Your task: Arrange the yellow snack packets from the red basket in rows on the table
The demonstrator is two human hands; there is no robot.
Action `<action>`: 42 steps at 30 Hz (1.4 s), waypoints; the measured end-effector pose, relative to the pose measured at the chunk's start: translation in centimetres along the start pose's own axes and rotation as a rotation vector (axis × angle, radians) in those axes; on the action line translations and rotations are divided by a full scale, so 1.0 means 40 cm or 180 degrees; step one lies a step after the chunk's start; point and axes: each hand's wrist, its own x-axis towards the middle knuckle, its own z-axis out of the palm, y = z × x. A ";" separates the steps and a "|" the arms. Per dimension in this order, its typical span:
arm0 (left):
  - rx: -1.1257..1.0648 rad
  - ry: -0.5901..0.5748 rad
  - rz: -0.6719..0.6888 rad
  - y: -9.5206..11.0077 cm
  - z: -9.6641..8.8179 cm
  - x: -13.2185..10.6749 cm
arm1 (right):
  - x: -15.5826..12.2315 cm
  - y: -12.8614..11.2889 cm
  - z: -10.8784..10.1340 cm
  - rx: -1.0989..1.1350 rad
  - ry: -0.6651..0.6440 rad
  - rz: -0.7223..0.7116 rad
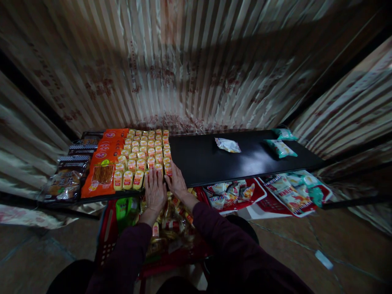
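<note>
My left hand lies flat, fingers stretched, on the front edge of the black shelf, touching the nearest small yellow snack packets. My right hand lies beside it, fingers spread, at the right front corner of the same block of packets. The packets stand in several neat rows on the left half of the shelf. Orange snack bags lie in a column just left of them. Neither hand holds anything that I can see.
Dark snack bags fill the far left of the shelf. A white packet and two green packets lie on its right half. A red basket of snacks stands below my arms. Red boxes sit under the shelf. Striped curtains hang behind.
</note>
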 end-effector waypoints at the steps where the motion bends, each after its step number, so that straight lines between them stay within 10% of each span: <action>1: -0.0001 0.0013 0.0010 -0.003 0.003 0.004 | -0.005 -0.004 0.001 0.0014 0.0033 0.0055; 16: 0.0333 0.0500 0.0377 -0.026 0.032 0.019 | 0.000 -0.040 0.030 -0.0307 0.0891 0.0835; 31: 0.0281 0.0410 0.0465 -0.027 0.038 0.031 | 0.021 -0.054 0.022 -0.0476 0.0753 0.1330; 42: 0.0331 0.0411 0.0443 -0.034 0.049 0.033 | 0.016 -0.065 -0.013 -0.1216 -0.0324 -0.0196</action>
